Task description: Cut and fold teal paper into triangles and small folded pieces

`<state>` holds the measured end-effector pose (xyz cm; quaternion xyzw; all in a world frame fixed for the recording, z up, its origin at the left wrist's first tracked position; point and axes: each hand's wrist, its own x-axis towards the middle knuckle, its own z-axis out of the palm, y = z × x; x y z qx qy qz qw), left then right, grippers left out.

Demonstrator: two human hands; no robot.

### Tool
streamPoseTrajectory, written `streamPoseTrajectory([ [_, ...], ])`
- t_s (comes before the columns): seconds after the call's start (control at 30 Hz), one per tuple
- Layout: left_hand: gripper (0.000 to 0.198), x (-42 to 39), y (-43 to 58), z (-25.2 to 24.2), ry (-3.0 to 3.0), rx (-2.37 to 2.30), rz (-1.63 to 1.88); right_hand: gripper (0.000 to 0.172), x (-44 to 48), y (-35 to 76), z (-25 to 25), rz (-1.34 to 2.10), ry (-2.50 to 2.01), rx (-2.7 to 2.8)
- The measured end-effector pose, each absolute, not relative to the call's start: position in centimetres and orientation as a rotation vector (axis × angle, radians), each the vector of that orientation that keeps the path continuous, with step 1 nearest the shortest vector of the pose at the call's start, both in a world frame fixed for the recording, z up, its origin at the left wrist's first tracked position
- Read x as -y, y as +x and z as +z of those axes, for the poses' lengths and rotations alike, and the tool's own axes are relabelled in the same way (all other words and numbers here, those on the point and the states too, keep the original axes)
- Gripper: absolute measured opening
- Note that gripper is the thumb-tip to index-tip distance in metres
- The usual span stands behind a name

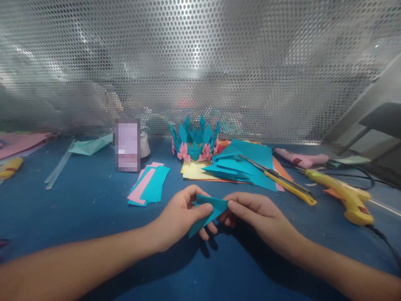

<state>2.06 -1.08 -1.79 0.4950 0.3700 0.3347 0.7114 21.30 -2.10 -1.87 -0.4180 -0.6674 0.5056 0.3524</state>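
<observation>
Over the table (94, 209), left hand (181, 215) and right hand (260, 211) pinch paper (217, 205).

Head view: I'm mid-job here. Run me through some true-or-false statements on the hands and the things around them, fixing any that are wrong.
1. The left hand holds the folded blue paper. True.
2. The right hand holds the yellow glue gun. False: it pinches the folded blue paper; the yellow glue gun lies on the table.
3. The paper crown is blue with pink pieces around its base. True.
4. The pink glue gun lies left of the paper crown. False: it lies to the right.
5. Blue and pink strips lie left of the paper crown. True.
</observation>
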Motion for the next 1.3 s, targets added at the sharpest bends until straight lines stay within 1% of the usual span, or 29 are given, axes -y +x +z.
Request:
streamPoseTrajectory([
  [0.1, 0.03, 0.94, 1.97, -2.01, 1.113, -0.849, 0.772, 0.021, 2.11, 21.23, -2.14, 1.244, -1.037, 1.797],
  [0.13, 0.031, 0.9, 1.97, -2.11, 1.12, -0.861, 0.795, 0.018, 2.12, 21.19, -2.25, 1.194, -1.019, 1.8],
  [0.23, 0.041, 0.85, 2.06, -2.31, 1.128, -0.873, 0.844, 0.026, 2.12, 21.07, -2.49, 1.042, -0.989, 1.77],
  [0.3, 0.045, 0.89, 2.11, -2.31, 1.122, -0.869, 0.852, 0.022, 2.08, 21.03, -2.54, 0.978, -0.994, 1.771],
  [0.4, 0.045, 0.99, 2.12, -2.18, 1.115, -0.847, 0.851, 0.016, 2.02, 21.05, -2.49, 0.927, -1.003, 1.784],
  [0.6, 0.027, 0.94, 2.0, -2.18, 1.121, -0.793, 0.812, 0.016, 2.01, 21.09, -2.4, 0.953, -0.982, 1.753],
  [0.73, 0.023, 0.79, 1.89, -2.36, 1.096, -0.78, 0.814, 0.016, 1.89, 21.01, -2.38, 0.974, -0.978, 1.737],
  [1.0, 0.023, 0.87, 1.77, -2.01, 1.057, -0.791, 0.801, 0.014, 1.79, 21.19, -2.65, 0.966, -0.995, 1.765],
  [1.2, 0.035, 1.22, 2.11, -2.01, 1.08, -0.824, 0.826, 0.011, 1.92, 21.12, -2.56, 0.954, -1.025, 1.783],
  [1.3, 0.03, 1.28, 2.27, -2.12, 1.068, -0.841, 0.814, 0.01, 2.04, 21.12, -2.36, 0.949, -1.055, 1.783],
])
